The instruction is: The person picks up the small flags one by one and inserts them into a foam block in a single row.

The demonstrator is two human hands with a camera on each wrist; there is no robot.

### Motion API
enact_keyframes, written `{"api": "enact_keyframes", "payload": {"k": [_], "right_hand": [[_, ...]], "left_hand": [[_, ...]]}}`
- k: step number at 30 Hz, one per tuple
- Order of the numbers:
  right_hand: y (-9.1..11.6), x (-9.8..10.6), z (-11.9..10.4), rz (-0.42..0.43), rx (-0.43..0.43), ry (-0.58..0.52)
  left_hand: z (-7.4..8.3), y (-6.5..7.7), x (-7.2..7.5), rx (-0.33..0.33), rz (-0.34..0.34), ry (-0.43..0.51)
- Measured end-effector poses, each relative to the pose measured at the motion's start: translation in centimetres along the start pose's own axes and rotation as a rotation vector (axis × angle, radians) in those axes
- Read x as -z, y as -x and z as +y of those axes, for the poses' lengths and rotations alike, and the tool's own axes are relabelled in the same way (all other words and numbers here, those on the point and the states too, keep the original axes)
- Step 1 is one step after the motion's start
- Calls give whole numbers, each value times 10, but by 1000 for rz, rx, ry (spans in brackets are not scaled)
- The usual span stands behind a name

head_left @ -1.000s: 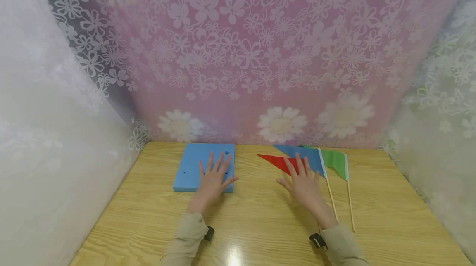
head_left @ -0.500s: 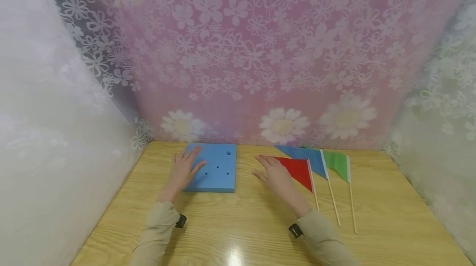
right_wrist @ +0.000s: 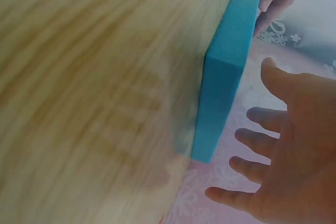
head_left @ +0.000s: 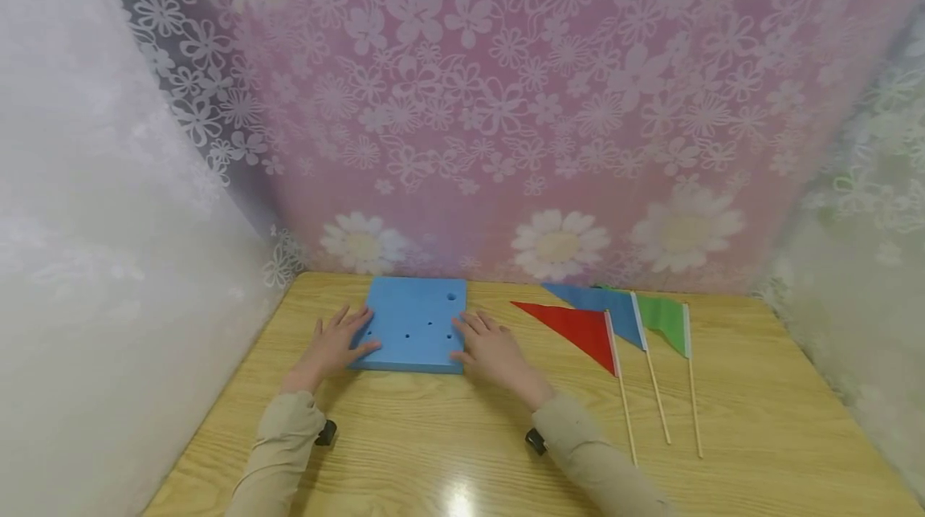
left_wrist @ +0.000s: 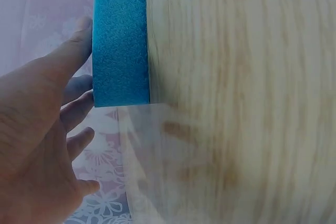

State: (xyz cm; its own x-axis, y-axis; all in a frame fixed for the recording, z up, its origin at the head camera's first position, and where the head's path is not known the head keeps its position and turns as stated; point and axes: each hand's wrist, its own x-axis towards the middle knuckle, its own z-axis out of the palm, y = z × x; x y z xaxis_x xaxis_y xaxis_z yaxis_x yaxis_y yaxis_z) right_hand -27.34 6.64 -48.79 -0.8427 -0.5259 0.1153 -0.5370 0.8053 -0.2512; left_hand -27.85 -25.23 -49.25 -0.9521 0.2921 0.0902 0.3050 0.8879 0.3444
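Observation:
A flat blue foam block [head_left: 412, 304] with several small holes in its top lies on the table. My left hand [head_left: 331, 348] is at its left edge, fingers spread over the near left corner. In the left wrist view the thumb and fingertips of that hand [left_wrist: 44, 135] reach the block's top [left_wrist: 121, 40]; firm contact cannot be told. My right hand [head_left: 495, 351] is at the right edge, its fingertips over the rim. From the right wrist, that hand [right_wrist: 299, 140] shows spread, slightly bent fingers beside the block [right_wrist: 223, 82], gripping nothing.
Right of the block lie a red pennant flag [head_left: 574, 330], a blue one [head_left: 614, 315] and a green one [head_left: 666, 319], each on a thin wooden stick. The wood-grain table [head_left: 405, 453] meets a pink flowered backdrop [head_left: 462, 140], with pale cloth on both sides.
My left hand has moved left from over the block to its left edge. My right hand has left the red flag and come left to the block's right edge.

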Motion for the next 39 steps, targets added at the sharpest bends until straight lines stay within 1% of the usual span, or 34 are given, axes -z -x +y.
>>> {"api": "enact_keyframes", "payload": {"k": [2, 5, 7, 17, 24, 29, 34, 39], "right_hand": [[-2, -1, -2, -42, -18, -12], [-2, -2, -3, -87, -38, -13], [-1, -2, -3, -95, -39, -5], [4, -5, 3, -85, -25, 9], [9, -2, 8, -102, -33, 11], [15, 0, 12, -96, -25, 3], [23, 1, 18, -87, -26, 15], [31, 4, 23, -81, -31, 30]], "left_hand": [[1, 0, 0, 18, -33, -6], [1, -1, -1, 24, -40, -8], [2, -1, -1, 21, -38, -13], [4, -2, -3, 19, -30, -37], [10, -2, -6, 12, -22, -20], [14, -3, -11, 5, -14, -18], [20, -6, -15, 0, -22, -7], [31, -7, -17, -7, -33, -21]]}}
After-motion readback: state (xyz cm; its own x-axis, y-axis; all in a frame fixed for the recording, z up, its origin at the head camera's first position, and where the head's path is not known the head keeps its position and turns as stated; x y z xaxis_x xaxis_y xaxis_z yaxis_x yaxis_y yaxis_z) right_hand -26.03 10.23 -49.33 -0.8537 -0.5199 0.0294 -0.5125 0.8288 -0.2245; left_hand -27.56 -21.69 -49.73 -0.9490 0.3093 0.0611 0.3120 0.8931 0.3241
